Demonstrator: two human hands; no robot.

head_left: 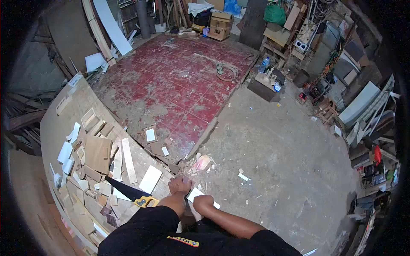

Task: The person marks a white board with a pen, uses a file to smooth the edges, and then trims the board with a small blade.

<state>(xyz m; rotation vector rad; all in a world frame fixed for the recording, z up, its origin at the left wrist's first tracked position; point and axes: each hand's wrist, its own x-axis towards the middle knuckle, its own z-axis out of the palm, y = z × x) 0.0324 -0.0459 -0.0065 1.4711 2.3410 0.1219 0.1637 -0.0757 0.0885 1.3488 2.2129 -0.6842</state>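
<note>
Low in the middle of the head view, my right hand (203,204) is closed around a narrow white board (195,194), whose ends show on both sides of the fist. My left hand (180,184) is beside it at the edge of the plywood worktop (147,160), fingers curled down; what they grip is hidden. Left of my forearm lies a handsaw (145,201) with a yellow handle and dark blade. A white rectangular panel (150,179) lies on the worktop just beyond my left hand.
Wood offcuts, a brown panel (98,153) and small frames (89,119) crowd the worktop. Beyond are dusty red tiles (171,89) with a raised edge and a coiled strap (226,72). A dark box (262,88) stands on the concrete floor. Scraps lie near my hands.
</note>
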